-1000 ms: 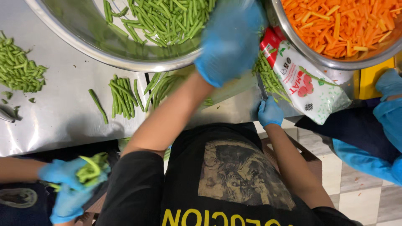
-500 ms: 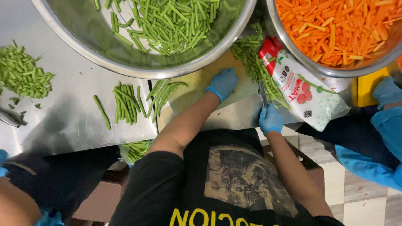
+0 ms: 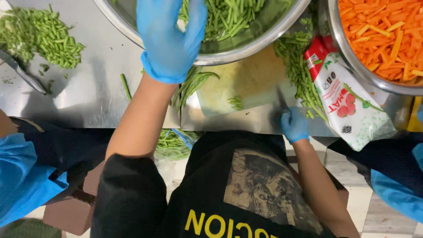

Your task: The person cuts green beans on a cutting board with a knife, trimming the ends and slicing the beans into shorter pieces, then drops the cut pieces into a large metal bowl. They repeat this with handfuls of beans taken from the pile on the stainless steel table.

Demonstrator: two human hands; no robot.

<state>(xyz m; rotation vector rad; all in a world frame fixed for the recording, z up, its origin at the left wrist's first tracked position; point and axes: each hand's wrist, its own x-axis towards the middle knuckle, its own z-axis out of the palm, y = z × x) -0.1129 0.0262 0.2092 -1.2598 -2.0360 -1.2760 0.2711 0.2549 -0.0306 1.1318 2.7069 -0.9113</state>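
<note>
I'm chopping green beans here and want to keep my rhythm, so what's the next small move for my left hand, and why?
Probably bring the left hand down to the uncut green beans lying at the cutting board's left edge and slide a bunch onto it. That hand hovers, fingers spread, over the steel bowl of cut pieces, the board is nearly bare, and the right hand holds the knife at its near edge.

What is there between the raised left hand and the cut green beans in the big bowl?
Nothing visible. The left hand is lifted over the near rim of the steel bowl, and the cut green beans lie open inside it. The right hand holds a knife at the cutting board.
</note>
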